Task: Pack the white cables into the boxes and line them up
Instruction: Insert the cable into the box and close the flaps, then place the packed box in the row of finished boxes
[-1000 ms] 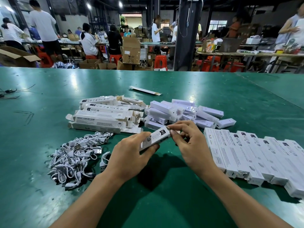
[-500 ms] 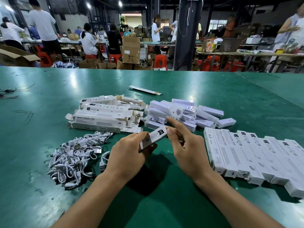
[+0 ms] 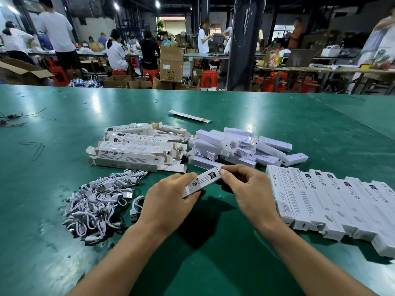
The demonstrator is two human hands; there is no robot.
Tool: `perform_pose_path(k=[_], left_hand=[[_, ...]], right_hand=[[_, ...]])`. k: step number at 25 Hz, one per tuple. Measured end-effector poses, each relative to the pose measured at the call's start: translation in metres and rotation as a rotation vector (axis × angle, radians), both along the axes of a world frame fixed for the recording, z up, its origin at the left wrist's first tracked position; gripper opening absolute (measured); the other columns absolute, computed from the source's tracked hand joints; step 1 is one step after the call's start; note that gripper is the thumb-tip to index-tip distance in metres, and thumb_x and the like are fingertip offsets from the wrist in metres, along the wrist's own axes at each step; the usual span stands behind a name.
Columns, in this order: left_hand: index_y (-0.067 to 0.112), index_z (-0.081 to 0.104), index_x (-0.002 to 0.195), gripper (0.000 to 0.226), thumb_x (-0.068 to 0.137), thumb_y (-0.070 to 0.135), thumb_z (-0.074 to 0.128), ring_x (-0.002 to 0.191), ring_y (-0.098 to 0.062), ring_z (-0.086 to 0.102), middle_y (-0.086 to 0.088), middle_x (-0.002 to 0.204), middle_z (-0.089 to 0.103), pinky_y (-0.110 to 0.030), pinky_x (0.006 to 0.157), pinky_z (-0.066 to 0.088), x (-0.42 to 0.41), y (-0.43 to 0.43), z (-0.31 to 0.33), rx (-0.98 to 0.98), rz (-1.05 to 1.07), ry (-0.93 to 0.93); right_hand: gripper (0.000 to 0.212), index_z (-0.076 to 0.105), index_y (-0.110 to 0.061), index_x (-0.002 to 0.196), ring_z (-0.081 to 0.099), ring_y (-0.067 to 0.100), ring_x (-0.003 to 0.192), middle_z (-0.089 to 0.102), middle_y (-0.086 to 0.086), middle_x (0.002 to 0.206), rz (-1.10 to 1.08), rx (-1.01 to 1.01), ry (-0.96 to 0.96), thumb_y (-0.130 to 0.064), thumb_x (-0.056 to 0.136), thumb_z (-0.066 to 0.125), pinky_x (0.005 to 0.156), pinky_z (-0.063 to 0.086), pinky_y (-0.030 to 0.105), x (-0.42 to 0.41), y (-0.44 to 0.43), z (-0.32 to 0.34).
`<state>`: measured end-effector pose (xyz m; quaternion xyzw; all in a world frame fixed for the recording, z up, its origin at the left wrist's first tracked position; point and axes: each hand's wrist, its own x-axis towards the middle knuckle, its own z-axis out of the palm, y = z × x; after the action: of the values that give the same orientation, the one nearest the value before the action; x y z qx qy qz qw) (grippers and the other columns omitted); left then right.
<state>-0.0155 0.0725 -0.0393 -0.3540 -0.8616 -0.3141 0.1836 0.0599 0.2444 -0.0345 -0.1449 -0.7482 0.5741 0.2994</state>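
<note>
Fingers [image 3: 193, 196] of left hand [image 3: 168, 201] clamp one white box [image 3: 203, 182] above the bench [image 3: 64, 116] near its front edge; right hand [image 3: 245, 189] pinches the box's far end. Cables [image 3: 98, 199] heaped at left, filled boxes [image 3: 333, 199] lined up toward right edge

Green table [image 3: 64, 189]; white cables [image 3: 96, 201]; white boxes [image 3: 333, 201], black print; red stools [image 3: 209, 79]; brown cartons [image 3: 171, 65].
</note>
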Motion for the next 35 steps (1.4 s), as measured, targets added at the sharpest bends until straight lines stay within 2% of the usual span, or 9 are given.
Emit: perform_pose_path(k=[4, 11, 16, 19, 22, 24, 28, 32, 35], left_hand=[[0.029, 0.067, 0.121, 0.035, 0.089, 0.044, 0.069, 0.072, -0.020, 0.062, 0.006, 0.086, 0.068, -0.037, 0.066, 0.053, 0.001, 0.000, 0.000, -0.070, 0.021, 0.029], [0.020, 0.069, 0.122, 0.038, 0.089, 0.037, 0.073, 0.070, -0.025, 0.065, 0.000, 0.088, 0.072, -0.037, 0.062, 0.054, 0.001, -0.001, 0.002, -0.013, 0.012, 0.059], [0.019, 0.068, 0.124, 0.042, 0.084, 0.018, 0.078, 0.083, -0.020, 0.066, 0.001, 0.100, 0.072, -0.033, 0.078, 0.053, 0.007, 0.005, 0.006, 0.105, -0.051, -0.064], [0.025, 0.069, 0.121, 0.044, 0.079, 0.017, 0.082, 0.089, -0.008, 0.069, 0.009, 0.102, 0.073, -0.019, 0.084, 0.053, 0.014, 0.014, 0.008, 0.275, -0.145, -0.312], [0.019, 0.067, 0.124, 0.039, 0.088, 0.005, 0.073, 0.106, -0.005, 0.069, 0.006, 0.114, 0.073, -0.023, 0.097, 0.053, 0.025, 0.023, 0.006, 0.335, -0.349, -0.664], [0.016, 0.067, 0.126, 0.038, 0.091, 0.002, 0.068, 0.109, -0.002, 0.067, 0.006, 0.116, 0.073, -0.024, 0.101, 0.050, 0.029, 0.025, 0.001, 0.249, -0.385, -0.647], [0.014, 0.073, 0.117, 0.026, 0.092, 0.006, 0.067, 0.096, 0.005, 0.068, 0.009, 0.106, 0.074, -0.012, 0.091, 0.049, 0.023, 0.022, -0.003, 0.228, -0.293, -0.538], [0.012, 0.076, 0.106, 0.017, 0.091, 0.007, 0.069, 0.090, 0.004, 0.065, 0.012, 0.096, 0.073, -0.006, 0.083, 0.046, 0.018, 0.018, -0.006, 0.203, -0.253, -0.404], [0.009, 0.076, 0.106, 0.019, 0.089, 0.003, 0.069, 0.092, 0.001, 0.061, 0.008, 0.096, 0.071, -0.005, 0.084, 0.043, 0.015, 0.017, -0.009, 0.150, -0.264, -0.294]], right_hand=[[0.014, 0.078, -0.020, 0.101, 0.048, 0.008, 0.044, 0.063, -0.012, 0.055, -0.030, 0.395, -0.008, -0.016, 0.098, 0.065, 0.045, 0.034, 0.014, 0.003, -0.005, -0.003], [0.047, 0.054, -0.015, 0.146, 0.061, 0.031, 0.053, 0.077, 0.011, 0.081, -0.110, 0.878, 0.009, -0.016, 0.100, 0.061, 0.057, 0.055, 0.044, 0.008, -0.019, 0.001], [0.051, 0.051, -0.020, 0.148, 0.064, 0.001, 0.109, 0.065, -0.004, 0.134, -0.041, 0.414, -0.050, -0.027, 0.099, 0.065, 0.101, 0.052, 0.031, 0.004, -0.029, -0.002], [0.050, 0.050, -0.020, 0.149, 0.061, 0.005, 0.118, 0.057, -0.006, 0.143, -0.111, 0.310, -0.046, -0.017, 0.100, 0.062, 0.109, 0.046, 0.027, -0.001, -0.016, 0.003], [0.047, 0.055, -0.024, 0.145, 0.061, 0.007, 0.120, 0.057, -0.010, 0.144, -0.103, 0.153, -0.168, -0.033, 0.099, 0.063, 0.108, 0.044, 0.026, 0.000, -0.002, 0.006], [0.051, 0.055, -0.024, 0.145, 0.057, 0.008, 0.127, 0.057, -0.011, 0.145, -0.068, 0.141, -0.227, -0.038, 0.097, 0.065, 0.113, 0.042, 0.032, 0.001, -0.003, 0.003], [0.052, 0.050, -0.016, 0.149, 0.049, 0.015, 0.137, 0.050, -0.002, 0.151, -0.163, 0.332, -0.236, -0.017, 0.099, 0.062, 0.118, 0.037, 0.037, 0.001, 0.006, 0.005], [0.058, 0.052, -0.027, 0.146, 0.036, 0.025, 0.137, 0.041, 0.000, 0.152, -0.358, 0.812, -0.550, -0.010, 0.091, 0.061, 0.109, 0.030, 0.041, 0.008, 0.023, 0.016], [0.044, 0.063, -0.029, 0.134, 0.047, 0.023, 0.127, 0.057, -0.004, 0.137, -0.278, 1.029, -0.547, -0.013, 0.092, 0.060, 0.103, 0.031, 0.038, 0.010, 0.017, 0.023]])
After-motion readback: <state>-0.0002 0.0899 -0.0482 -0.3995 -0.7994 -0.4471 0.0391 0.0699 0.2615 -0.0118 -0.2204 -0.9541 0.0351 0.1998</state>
